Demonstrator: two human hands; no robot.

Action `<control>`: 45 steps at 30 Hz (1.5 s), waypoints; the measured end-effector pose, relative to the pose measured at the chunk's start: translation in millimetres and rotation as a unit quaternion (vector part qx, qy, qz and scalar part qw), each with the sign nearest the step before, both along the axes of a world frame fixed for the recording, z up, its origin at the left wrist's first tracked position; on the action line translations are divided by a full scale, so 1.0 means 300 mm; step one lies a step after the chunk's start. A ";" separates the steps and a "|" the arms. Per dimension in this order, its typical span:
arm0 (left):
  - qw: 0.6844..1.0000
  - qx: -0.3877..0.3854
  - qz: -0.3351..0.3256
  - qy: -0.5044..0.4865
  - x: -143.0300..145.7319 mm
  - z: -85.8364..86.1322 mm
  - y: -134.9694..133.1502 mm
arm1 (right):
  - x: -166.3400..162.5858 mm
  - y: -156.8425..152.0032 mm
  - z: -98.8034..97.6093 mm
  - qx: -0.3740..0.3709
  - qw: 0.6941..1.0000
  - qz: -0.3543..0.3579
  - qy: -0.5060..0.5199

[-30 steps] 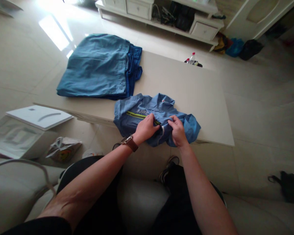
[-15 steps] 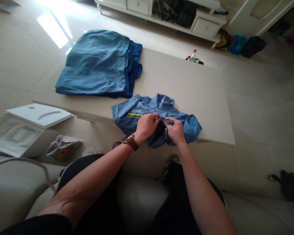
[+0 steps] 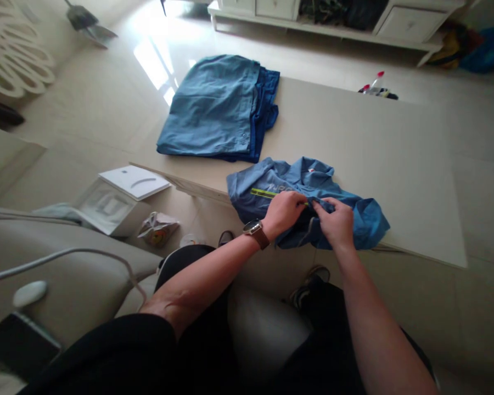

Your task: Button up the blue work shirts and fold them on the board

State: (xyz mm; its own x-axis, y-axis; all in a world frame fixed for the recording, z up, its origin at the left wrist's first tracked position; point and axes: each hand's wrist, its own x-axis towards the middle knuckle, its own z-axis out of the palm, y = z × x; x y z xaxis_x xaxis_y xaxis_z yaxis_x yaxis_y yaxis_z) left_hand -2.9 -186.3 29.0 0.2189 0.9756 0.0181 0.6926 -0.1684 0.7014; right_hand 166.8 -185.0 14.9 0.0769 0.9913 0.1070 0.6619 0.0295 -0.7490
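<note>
A blue collared shirt with a yellow-green stripe lies spread at the near edge of the white table, its lower part hanging over. My left hand, below a wrist with a brown-strapped watch, pinches the shirt's front opening. Close beside it, my right hand grips the same front edge between thumb and fingers. The fingertips nearly meet, and the small detail between them is hidden. Farther back on the left sits a folded stack of blue clothes.
Bottles with red caps stand beyond the table's far edge. On the floor at left are a white box and a plastic bag. A grey cable crosses the sofa. A white cabinet stands at the back.
The camera view has swung left, so everything appears farther right. Both hands stay on the shirt's front with little visible change in grip.
</note>
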 end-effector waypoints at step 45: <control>0.966 -0.180 0.135 0.124 -0.201 0.022 0.060 | 0.406 -0.010 -0.054 -0.088 0.946 -0.178 -0.255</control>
State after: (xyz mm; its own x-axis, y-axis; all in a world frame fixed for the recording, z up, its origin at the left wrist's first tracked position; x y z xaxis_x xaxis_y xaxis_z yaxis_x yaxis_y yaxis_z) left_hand -63.3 -168.4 35.7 -0.0899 0.9309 -0.3541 0.8314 0.2659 0.4880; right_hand 288.5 -188.1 -1.3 0.3915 0.9185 0.0549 0.8833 -0.3585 -0.3020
